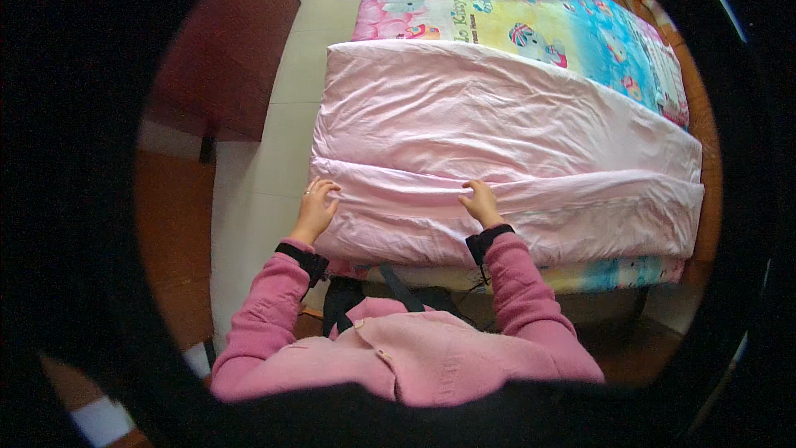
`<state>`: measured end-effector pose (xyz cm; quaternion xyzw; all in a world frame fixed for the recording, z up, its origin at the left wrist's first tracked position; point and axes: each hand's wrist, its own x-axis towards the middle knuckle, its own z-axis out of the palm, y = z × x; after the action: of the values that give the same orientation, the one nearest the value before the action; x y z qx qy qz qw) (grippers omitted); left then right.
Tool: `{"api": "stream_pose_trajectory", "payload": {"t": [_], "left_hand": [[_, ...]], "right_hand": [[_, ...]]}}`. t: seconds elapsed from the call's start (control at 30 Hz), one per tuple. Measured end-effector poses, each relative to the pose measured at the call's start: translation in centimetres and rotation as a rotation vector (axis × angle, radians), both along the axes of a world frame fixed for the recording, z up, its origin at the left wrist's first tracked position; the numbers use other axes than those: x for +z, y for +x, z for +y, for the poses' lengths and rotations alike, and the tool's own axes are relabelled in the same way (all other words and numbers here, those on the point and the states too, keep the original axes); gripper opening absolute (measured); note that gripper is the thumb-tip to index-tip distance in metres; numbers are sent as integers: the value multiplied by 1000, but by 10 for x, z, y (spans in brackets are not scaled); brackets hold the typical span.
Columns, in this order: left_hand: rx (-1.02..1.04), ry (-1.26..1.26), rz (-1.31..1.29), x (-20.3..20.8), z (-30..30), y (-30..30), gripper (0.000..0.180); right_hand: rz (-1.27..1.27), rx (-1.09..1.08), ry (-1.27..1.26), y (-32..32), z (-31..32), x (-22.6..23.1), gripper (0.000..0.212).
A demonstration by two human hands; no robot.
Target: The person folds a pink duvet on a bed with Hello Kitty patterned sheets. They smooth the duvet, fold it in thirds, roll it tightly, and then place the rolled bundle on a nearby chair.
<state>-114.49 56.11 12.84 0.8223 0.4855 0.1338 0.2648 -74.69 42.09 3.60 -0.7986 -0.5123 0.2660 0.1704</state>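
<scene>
A pale pink, wrinkled sheet [464,108] lies spread over a bed, with a raised fold running across it from left to right. At the sheet's left edge, my left hand [315,209] has its fingers curled around the cloth at the fold; a ring shows on one finger. Farther right along the same fold, my right hand [483,204] pinches the cloth between thumb and bent fingers. Between my hands the fabric is drawn into a loose ridge. The fingertips of both hands are partly lost against the cloth.
A colourful cartoon-print mattress cover [531,25] shows beyond the sheet and along its near edge. A brown wooden bed edge [703,129] runs at the right. Pale floor tiles [286,129] lie at the left, beside a dark red piece of furniture [220,58].
</scene>
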Motion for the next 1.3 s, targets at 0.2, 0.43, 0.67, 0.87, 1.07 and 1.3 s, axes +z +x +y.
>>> {"api": "stream_pose_trajectory", "payload": {"t": [0.2,0.43,0.67,0.87,1.07,1.3], "left_hand": [[-194,-70,85,-78,76,-40,54],[-525,-152,416,-142,151,-26,91],[-1049,-389,190,-134,101,-39,49],[-1342,-697,111,-88,1,-58,50],[-1162,-982,-10,-82,7,-47,62],[-847,-738,168,-109,130,-41,38]], "right_hand": [[-182,0,-208,-76,36,-31,64],[-91,-142,-288,-196,83,-34,69],[60,-769,-208,-266,73,-10,83],[101,-1076,-290,-278,-6,-27,102],[15,-1180,-281,-303,-147,-37,82],[306,-1356,-796,-326,-221,-27,102]]}}
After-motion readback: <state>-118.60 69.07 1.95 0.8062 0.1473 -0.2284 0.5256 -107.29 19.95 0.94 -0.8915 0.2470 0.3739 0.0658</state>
